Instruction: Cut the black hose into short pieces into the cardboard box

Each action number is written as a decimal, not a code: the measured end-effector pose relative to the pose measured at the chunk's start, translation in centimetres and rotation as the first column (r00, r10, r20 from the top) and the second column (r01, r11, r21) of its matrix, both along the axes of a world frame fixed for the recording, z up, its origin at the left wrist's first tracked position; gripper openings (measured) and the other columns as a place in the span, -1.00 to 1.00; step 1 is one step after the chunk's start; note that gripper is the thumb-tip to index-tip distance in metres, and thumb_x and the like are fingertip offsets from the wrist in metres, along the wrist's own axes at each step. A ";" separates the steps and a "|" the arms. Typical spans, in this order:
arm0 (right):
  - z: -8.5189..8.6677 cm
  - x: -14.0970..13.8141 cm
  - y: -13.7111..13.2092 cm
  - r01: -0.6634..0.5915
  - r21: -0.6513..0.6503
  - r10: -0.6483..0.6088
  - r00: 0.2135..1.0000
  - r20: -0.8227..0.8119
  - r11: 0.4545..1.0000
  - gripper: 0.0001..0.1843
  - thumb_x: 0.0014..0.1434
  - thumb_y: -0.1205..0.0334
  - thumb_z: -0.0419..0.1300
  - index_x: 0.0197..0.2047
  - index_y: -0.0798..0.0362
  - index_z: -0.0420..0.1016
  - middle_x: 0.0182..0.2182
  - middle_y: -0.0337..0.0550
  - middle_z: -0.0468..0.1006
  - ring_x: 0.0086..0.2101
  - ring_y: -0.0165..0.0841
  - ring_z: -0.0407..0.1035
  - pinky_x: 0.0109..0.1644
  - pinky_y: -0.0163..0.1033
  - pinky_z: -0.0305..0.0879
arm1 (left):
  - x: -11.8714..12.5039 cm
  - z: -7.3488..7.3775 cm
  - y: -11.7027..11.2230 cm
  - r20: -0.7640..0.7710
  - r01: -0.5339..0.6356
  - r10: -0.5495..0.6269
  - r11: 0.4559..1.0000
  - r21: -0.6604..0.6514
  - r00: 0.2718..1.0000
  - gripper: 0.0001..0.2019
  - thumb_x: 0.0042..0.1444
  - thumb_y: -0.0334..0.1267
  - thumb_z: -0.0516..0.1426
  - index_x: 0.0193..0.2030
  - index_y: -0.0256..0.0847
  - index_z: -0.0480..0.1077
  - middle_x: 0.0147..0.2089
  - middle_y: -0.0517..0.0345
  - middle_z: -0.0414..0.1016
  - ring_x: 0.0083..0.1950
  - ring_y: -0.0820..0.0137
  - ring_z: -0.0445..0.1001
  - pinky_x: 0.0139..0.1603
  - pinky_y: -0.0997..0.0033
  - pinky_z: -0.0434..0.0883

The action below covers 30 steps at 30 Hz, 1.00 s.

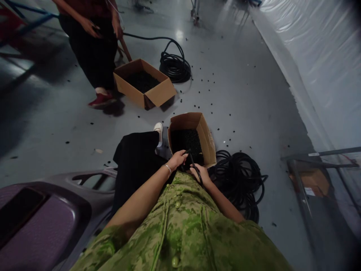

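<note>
My left hand [177, 159] and my right hand [200, 174] are close together just above my lap, both gripping a thin black hose [194, 165] that runs between them. The left hand holds its end at the near rim of an open cardboard box [208, 139] filled with small black pieces [186, 140]. The hose leads down to a black coil [239, 180] lying on the floor to my right. A bracelet is on my left wrist.
Another person [93, 41] stands at the back left beside a second cardboard box [158, 94] of black pieces and another hose coil [175, 67]. Small black bits litter the grey floor. A purple plastic chair [42, 210] is at my left, a metal frame [316, 165] at right.
</note>
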State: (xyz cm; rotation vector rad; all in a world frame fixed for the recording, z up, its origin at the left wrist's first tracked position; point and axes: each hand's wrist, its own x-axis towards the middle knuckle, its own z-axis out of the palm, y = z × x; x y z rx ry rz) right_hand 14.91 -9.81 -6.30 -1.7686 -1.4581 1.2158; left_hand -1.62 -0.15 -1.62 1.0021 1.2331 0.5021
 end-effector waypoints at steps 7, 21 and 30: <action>0.1 -0.2 0.3 -0.004 0.024 0.002 0.997 0.083 1.000 -0.65 0.21 -0.02 0.18 -0.04 -0.05 0.59 -0.42 -0.20 0.63 -0.36 -0.27 0.54 -0.23 -0.26 0.41 | -0.2 0.0 -0.1 -0.027 0.082 -0.081 0.996 0.026 0.996 -0.91 0.15 -0.32 0.11 -0.23 -0.27 0.40 -0.63 0.38 0.21 -0.63 0.56 0.21 -0.57 0.59 0.17; 0.0 -0.3 0.1 -0.002 0.024 0.001 0.998 0.067 1.000 -0.63 0.21 -0.05 0.17 -0.05 -0.03 0.59 -0.47 -0.21 0.60 -0.41 -0.27 0.50 -0.30 -0.27 0.37 | -0.3 0.4 0.0 -0.061 0.111 -0.109 0.994 0.020 0.992 -0.83 0.13 -0.26 0.17 -0.18 -0.30 0.45 -0.62 0.37 0.23 -0.61 0.56 0.21 -0.57 0.58 0.12; 0.4 -0.6 0.1 -0.017 0.046 0.011 0.993 0.118 0.999 -0.66 0.22 0.00 0.11 -0.16 0.00 0.61 -0.44 -0.23 0.59 -0.42 -0.30 0.45 -0.26 -0.29 0.32 | -0.3 0.1 0.2 -0.111 0.173 -0.168 0.984 0.035 0.979 -0.92 0.12 -0.30 0.14 -0.31 -0.27 0.40 -0.62 0.37 0.22 -0.62 0.55 0.21 -0.56 0.57 0.14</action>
